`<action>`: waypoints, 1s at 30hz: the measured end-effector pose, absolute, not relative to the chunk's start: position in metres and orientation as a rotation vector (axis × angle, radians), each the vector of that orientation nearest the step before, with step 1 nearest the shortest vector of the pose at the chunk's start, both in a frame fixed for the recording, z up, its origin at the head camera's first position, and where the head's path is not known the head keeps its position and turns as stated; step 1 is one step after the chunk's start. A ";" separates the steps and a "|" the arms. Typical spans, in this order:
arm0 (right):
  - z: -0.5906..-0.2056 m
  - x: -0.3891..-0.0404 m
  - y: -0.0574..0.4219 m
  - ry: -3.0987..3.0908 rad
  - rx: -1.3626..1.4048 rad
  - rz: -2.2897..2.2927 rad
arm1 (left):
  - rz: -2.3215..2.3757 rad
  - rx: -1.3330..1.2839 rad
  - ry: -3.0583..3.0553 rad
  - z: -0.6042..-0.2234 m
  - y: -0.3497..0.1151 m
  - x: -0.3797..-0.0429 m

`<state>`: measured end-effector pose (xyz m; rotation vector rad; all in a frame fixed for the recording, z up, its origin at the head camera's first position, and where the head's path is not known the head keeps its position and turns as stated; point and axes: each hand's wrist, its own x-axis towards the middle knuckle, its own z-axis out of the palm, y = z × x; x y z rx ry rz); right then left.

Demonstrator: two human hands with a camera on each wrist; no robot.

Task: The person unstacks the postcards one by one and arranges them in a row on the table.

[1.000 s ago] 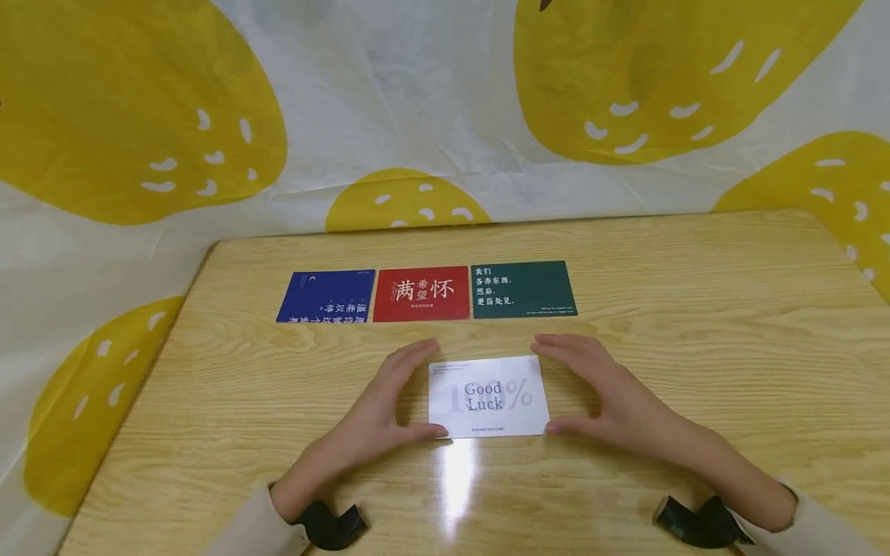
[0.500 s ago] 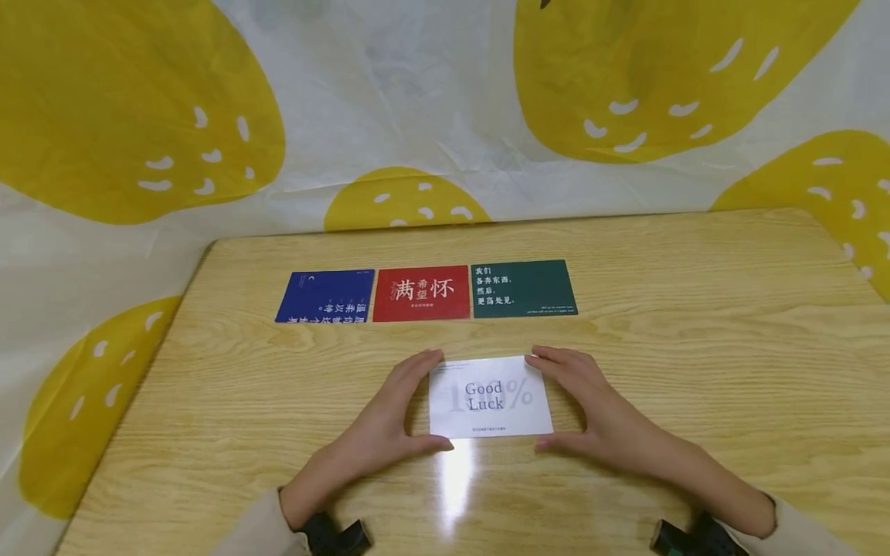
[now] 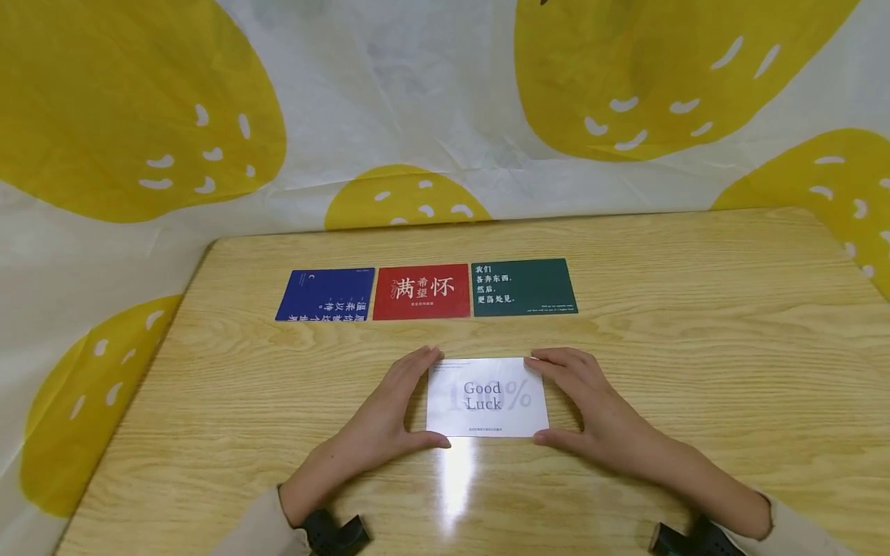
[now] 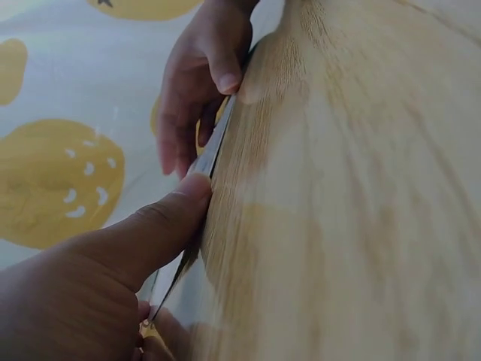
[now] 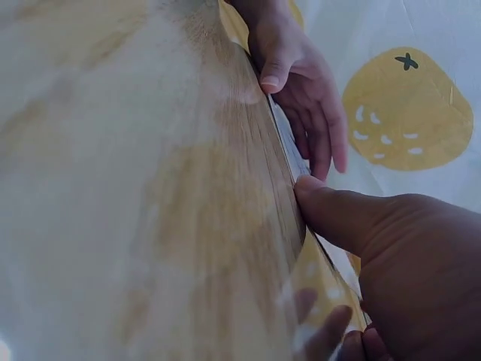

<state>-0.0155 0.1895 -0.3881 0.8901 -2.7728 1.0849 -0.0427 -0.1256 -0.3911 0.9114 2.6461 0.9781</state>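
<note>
Flat on the wooden table lies a white "Good Luck" card (image 3: 487, 417), between both hands in the head view. My left hand (image 3: 378, 409) holds its left end, thumb at the near edge and fingertips at the far corner. At the right end my right hand (image 3: 601, 409) grips it the same way. Seen nearly edge-on in the left wrist view, the card (image 4: 216, 147) is a thin strip beside the left thumb. In the right wrist view the right thumb (image 5: 338, 210) touches the near edge of the card (image 5: 287, 139).
Behind the hands, a blue card (image 3: 330, 289), a red card (image 3: 421, 309) and a green card (image 3: 542, 286) lie side by side in a row. The wooden table (image 3: 695, 324) meets a white cloth with yellow fruit prints (image 3: 431, 100) at its back and left.
Both hands have drawn inward, thumbs and fingertips coming onto the white card's near and far edges. The card has shifted very slightly to the left over the last half second.
</note>
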 end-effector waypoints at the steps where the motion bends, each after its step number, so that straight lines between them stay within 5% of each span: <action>1: -0.388 -0.016 0.189 -2.768 0.894 1.082 | 0.978 0.917 2.648 -0.391 -0.126 -0.043; 30: -0.391 -0.016 0.191 -2.762 0.906 1.031 | 1.175 0.987 2.588 -0.390 -0.128 -0.041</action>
